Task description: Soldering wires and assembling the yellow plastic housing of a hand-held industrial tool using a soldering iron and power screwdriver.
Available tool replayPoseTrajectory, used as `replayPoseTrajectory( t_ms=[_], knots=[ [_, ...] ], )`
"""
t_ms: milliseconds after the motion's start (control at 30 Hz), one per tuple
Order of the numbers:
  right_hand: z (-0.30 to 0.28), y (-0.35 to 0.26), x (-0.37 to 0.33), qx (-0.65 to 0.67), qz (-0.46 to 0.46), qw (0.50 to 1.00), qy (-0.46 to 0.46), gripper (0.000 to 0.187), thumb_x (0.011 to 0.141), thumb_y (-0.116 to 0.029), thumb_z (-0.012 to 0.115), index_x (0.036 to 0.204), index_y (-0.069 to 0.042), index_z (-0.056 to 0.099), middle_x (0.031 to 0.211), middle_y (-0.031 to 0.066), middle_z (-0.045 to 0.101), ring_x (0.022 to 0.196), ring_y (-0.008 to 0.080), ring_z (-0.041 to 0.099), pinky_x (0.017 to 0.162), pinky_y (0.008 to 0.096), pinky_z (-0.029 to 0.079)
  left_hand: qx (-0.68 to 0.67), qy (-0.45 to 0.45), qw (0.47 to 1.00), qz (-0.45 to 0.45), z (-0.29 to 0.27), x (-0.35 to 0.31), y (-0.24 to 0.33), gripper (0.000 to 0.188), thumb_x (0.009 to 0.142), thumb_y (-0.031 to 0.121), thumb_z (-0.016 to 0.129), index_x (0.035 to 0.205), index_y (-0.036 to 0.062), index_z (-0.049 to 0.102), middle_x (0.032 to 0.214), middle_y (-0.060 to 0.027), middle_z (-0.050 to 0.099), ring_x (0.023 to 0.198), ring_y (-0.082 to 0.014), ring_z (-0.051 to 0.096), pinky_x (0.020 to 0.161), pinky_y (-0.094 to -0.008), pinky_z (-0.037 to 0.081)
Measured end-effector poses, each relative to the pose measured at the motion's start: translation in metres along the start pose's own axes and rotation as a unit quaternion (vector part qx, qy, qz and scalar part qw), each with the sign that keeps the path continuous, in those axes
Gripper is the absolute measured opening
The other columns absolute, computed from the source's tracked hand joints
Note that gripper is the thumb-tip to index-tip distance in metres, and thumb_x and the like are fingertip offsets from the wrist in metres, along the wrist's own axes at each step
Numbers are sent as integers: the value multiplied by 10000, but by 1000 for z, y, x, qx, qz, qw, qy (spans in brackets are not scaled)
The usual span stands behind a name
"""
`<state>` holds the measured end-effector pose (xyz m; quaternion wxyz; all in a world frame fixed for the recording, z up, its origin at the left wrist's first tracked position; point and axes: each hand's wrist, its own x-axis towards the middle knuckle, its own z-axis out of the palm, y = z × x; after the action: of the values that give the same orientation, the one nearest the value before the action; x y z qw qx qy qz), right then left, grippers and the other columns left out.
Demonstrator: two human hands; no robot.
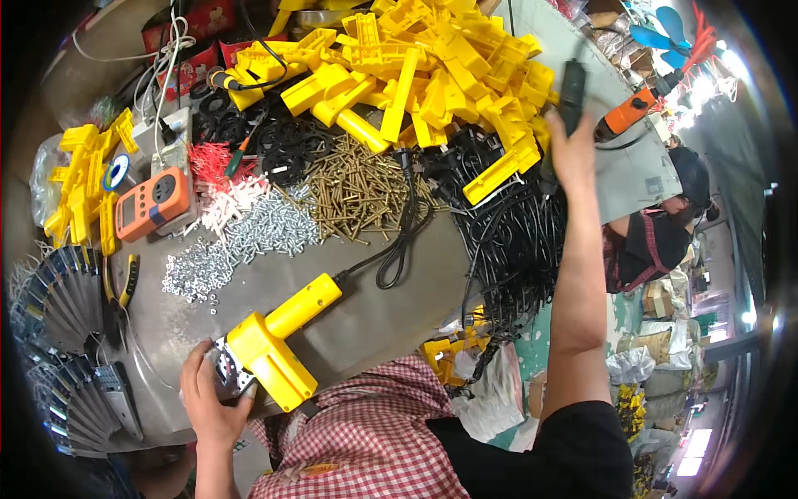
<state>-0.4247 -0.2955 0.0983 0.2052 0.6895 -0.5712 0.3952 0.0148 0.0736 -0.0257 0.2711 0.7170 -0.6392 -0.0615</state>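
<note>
A yellow corded hand tool (278, 353), with a round handle and a boxy body, lies on the bench in front of me. My left hand (213, 403) is closed around its silver perforated metal end (229, 368). The tool's black cord (399, 258) runs up to a looped bundle and a plug. Out to the right, my right hand (572, 150) is wrapped around a black stick-shaped tool (572, 96) that looks like an electric screwdriver; motion blurs its upper end. Close to that hand is an orange-and-black electric screwdriver (628, 115).
Yellow plastic housings (440, 66) are heaped at the back. Brass-coloured screws (357, 187), silver screws (270, 224) and black cables (515, 241) lie before them. An orange meter (152, 204), pliers (129, 279) and fanned metal blades (62, 291) are at left. Another person (657, 241) is at right.
</note>
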Motion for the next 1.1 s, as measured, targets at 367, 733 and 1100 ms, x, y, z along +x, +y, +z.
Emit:
replayPoseTrajectory(
  t_ms=[367,733,1100],
  knots=[
    [91,-134,-92,105,-254,928,-252,281,794,-31,541,1058,-55,635,1124,128,584,996,320,584,829,380,503,-7,128,991,-27,-33,14,-22,238,801,81,666,997,-33,594,874,-167,656,780,-301,659,667,-328,486],
    [59,-311,-141,414,-95,751,-507,225,761,-102,674,947,-11,588,868,133,604,827,245,618,713,327,475,-231,234,904,-274,-62,-35,-63,184,895,41,535,1063,-34,535,905,-36,578,825,-98,529,765,-240,424],
    [161,-434,-68,498,-224,757,-360,318,802,-207,684,1031,3,612,931,201,654,878,313,656,765,366,497,174,228,926,-246,-48,-37,-65,279,849,48,569,1121,-12,576,1088,-179,596,888,-388,596,806,-410,474]
  ],
)
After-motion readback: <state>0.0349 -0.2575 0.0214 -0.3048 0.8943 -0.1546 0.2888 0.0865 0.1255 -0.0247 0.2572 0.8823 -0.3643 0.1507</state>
